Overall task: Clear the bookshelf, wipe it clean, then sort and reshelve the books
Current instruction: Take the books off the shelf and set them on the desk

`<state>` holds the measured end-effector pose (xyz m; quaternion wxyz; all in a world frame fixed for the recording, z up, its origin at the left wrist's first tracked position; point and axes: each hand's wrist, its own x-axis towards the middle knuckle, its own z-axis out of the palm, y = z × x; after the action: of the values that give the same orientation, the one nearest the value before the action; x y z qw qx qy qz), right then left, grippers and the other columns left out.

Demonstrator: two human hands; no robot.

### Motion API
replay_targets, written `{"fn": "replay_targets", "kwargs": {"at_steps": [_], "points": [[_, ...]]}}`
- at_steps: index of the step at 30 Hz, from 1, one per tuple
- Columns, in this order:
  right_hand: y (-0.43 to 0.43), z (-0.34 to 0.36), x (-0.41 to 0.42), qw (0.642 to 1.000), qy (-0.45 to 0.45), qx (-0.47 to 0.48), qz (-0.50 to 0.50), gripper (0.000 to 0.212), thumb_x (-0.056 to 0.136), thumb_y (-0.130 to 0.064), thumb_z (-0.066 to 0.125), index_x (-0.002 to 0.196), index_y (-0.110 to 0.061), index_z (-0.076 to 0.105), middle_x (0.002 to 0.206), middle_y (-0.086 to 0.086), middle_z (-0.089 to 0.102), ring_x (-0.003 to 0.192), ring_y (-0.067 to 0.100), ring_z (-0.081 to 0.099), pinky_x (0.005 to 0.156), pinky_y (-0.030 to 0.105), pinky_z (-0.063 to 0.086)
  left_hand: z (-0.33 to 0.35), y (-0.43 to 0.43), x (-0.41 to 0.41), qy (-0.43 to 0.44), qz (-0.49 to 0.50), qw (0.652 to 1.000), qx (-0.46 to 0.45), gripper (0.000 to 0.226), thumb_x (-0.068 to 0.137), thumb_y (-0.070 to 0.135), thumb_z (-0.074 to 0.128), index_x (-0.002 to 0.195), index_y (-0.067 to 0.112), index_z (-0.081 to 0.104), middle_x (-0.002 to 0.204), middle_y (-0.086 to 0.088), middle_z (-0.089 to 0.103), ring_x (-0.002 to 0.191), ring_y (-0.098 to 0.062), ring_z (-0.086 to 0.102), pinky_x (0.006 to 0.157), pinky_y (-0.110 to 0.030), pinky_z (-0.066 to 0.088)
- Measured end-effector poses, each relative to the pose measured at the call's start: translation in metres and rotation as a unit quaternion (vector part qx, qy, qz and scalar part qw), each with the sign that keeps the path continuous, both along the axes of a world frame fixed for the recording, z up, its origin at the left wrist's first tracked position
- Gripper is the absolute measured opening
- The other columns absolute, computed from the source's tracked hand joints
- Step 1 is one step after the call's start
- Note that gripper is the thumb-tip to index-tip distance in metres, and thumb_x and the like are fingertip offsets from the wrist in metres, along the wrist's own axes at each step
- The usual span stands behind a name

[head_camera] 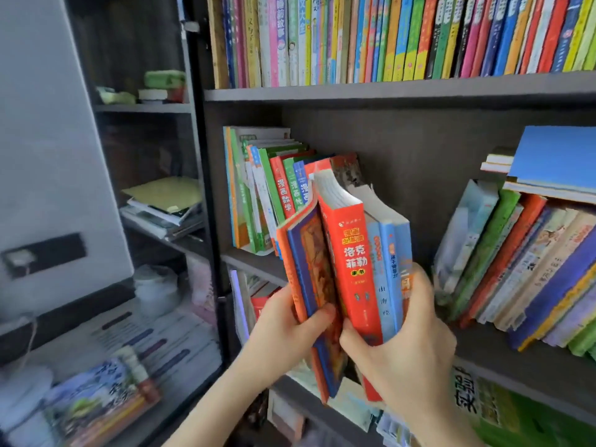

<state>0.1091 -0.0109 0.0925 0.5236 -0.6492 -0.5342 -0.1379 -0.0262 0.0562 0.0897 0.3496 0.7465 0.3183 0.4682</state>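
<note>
left hand (290, 324): fingers curled round the orange-and-blue book (309, 285), thumb across its cover.
right hand (409, 343): clamps the red book (351, 269) and the blue paperbacks (392, 262); thumb by the red spine, fingers wrapped round the far side.
bundle: off the board, in front of the gap in the middle shelf (483, 350). Tops fan apart, orange-and-blue book tilts left.
step (my read): carrying this handful across the shelf edge. Can't tell whether in or out.
do it well: close the fan first, squeeze low near the bottom edges, get one palm under. The thin paperbacks look likeliest to slide.
left group (258, 195): leans right toward the gap and may topple once unsupported.
right row (516, 269): leans hard left with a flat blue book (554, 153) on top. Don't bump it.
top row (403, 37): packed full, so most of the clearing seems undone.
</note>
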Motion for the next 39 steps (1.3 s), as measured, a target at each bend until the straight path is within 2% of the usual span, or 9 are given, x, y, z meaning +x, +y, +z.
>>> {"fn": "replay_targets", "kwargs": {"at_steps": [4,7,8,13,15,17,21,30,39], "points": [[-0.016,0.001,-0.042,0.995,-0.035,-0.048,0.075,0.092,0.053,-0.05,0.068,0.134,-0.014,0.04,0.097,-0.003,0.069,0.077,0.023,0.069,0.064,0.025,0.049,-0.002,-0.03,-0.07,-0.015,0.026,0.997,-0.07,0.032,0.075,0.026,0.063,0.097,0.003,0.065,0.091,-0.008,0.073,0.086,-0.024,0.07,0.079,-0.037,0.057],[-0.024,-0.004,-0.075,0.982,-0.036,-0.089,0.165,0.086,0.056,-0.053,0.067,0.132,-0.022,0.038,0.091,-0.017,0.063,0.072,0.005,0.061,0.064,0.002,0.039,-0.011,-0.053,-0.119,-0.023,0.04,0.991,-0.129,0.024,0.081,0.016,0.064,0.103,0.007,0.064,0.098,-0.005,0.073,0.091,-0.021,0.07,0.081,-0.034,0.058],[-0.027,-0.008,-0.097,0.974,-0.037,-0.107,0.197,0.084,0.056,-0.054,0.066,0.13,-0.026,0.038,0.089,-0.02,0.062,0.072,0.002,0.059,0.063,0.002,0.038,-0.017,-0.067,-0.143,-0.034,0.059,0.986,-0.149,0.024,0.081,0.015,0.064,0.104,0.01,0.063,0.1,-0.003,0.073,0.092,-0.019,0.071,0.081,-0.034,0.058],[-0.043,-0.034,-0.177,0.923,-0.065,-0.228,0.303,0.085,0.055,-0.056,0.067,0.13,-0.032,0.035,0.089,-0.019,0.065,0.077,0.006,0.066,0.066,0.015,0.049,-0.059,-0.116,-0.228,-0.073,0.126,0.959,-0.241,0.035,0.07,0.021,0.068,0.1,0.006,0.064,0.089,-0.001,0.074,0.084,-0.016,0.071,0.071,-0.027,0.057],[-0.054,-0.049,-0.221,0.903,-0.074,-0.26,0.335,0.089,0.054,-0.058,0.067,0.132,-0.034,0.032,0.093,-0.019,0.064,0.085,0.01,0.067,0.073,0.021,0.049,-0.079,-0.141,-0.273,-0.094,0.158,0.94,-0.287,0.043,0.067,0.022,0.071,0.102,-0.001,0.062,0.096,-0.012,0.073,0.09,-0.027,0.07,0.08,-0.036,0.058],[-0.067,-0.065,-0.263,0.887,-0.083,-0.286,0.354,0.092,0.058,-0.052,0.073,0.137,-0.034,0.03,0.1,-0.019,0.063,0.096,0.01,0.065,0.077,0.015,0.042,-0.093,-0.165,-0.313,-0.109,0.181,0.919,-0.333,0.048,0.066,0.023,0.072,0.106,-0.002,0.062,0.105,-0.021,0.069,0.099,-0.036,0.067,0.09,-0.046,0.054],[-0.088,-0.094,-0.355,0.85,-0.06,-0.335,0.402,0.094,0.063,-0.053,0.073,0.139,-0.038,0.019,0.113,-0.019,0.061,0.105,0.005,0.061,0.086,0.011,0.04,-0.12,-0.204,-0.404,-0.099,0.24,0.885,-0.387,0.045,0.064,0.022,0.069,0.101,-0.003,0.064,0.093,-0.016,0.072,0.087,-0.024,0.069,0.089,-0.045,0.052],[-0.073,-0.14,-0.512,0.804,-0.124,-0.399,0.422,0.1,0.069,-0.063,0.061,0.146,-0.025,0.011,0.126,-0.012,0.055,0.111,0.011,0.058,0.095,0.023,0.046,-0.168,-0.209,-0.533,-0.18,0.297,0.825,-0.446,0.043,0.063,0.017,0.068,0.105,0.009,0.064,0.094,-0.008,0.074,0.085,-0.022,0.071,0.079,-0.038,0.055],[0.034,-0.16,-0.597,0.792,-0.217,-0.424,0.381,0.106,0.074,-0.068,0.058,0.149,-0.018,0.002,0.138,-0.004,0.045,0.113,0.014,0.055,0.092,0.022,0.045,-0.218,-0.096,-0.603,-0.266,0.28,0.801,-0.458,0.048,0.063,0.007,0.069,0.11,0.007,0.059,0.096,-0.014,0.074,0.086,-0.031,0.07,0.081,-0.049,0.055]]}}
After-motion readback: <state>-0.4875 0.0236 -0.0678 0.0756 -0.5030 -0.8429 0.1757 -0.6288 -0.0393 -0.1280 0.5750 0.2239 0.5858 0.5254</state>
